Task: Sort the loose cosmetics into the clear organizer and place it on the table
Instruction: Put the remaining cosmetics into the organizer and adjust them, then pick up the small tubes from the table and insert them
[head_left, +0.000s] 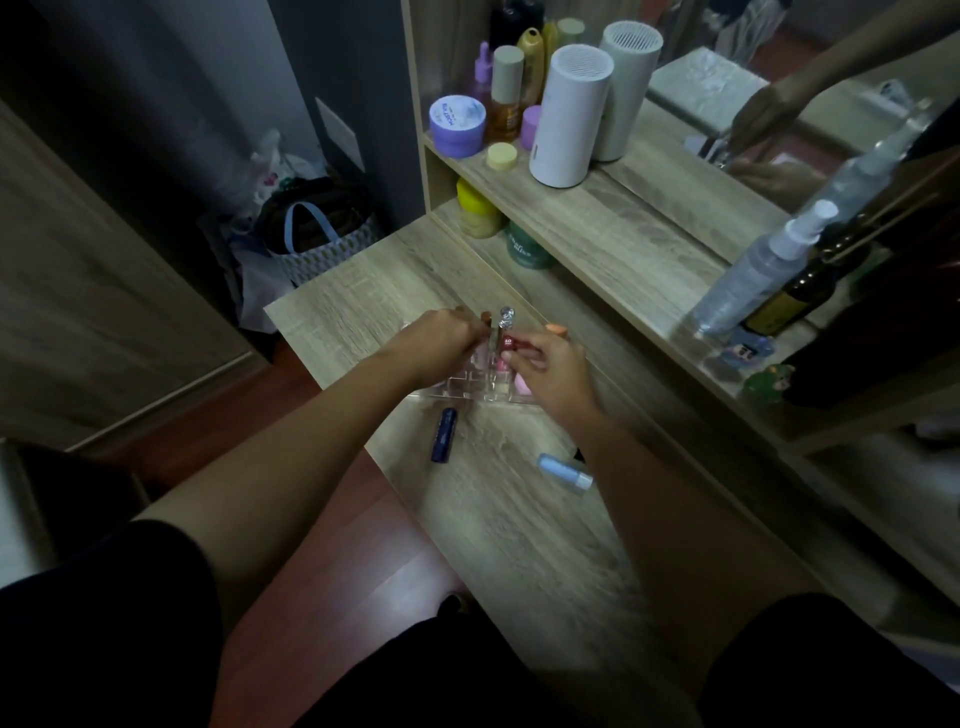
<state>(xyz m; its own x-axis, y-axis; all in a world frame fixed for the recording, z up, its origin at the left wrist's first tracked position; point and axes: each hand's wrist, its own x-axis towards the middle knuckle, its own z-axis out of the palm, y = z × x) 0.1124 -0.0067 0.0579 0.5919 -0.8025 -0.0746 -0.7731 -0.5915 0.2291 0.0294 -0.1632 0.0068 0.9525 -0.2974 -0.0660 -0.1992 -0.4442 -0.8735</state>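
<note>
While the right hand pinches a red lipstick and the left hand grips a clear tube, both hover over the clear organizer on the wooden table. Near the organizer lie a navy tube and a blue bottle.

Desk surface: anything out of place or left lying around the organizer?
Yes. Two cosmetics lie flat on the desk, outside the clear organizer: a dark blue tube just in front of it, and a light blue tube partly under the right forearm. Nothing looks spilled or broken.
</note>
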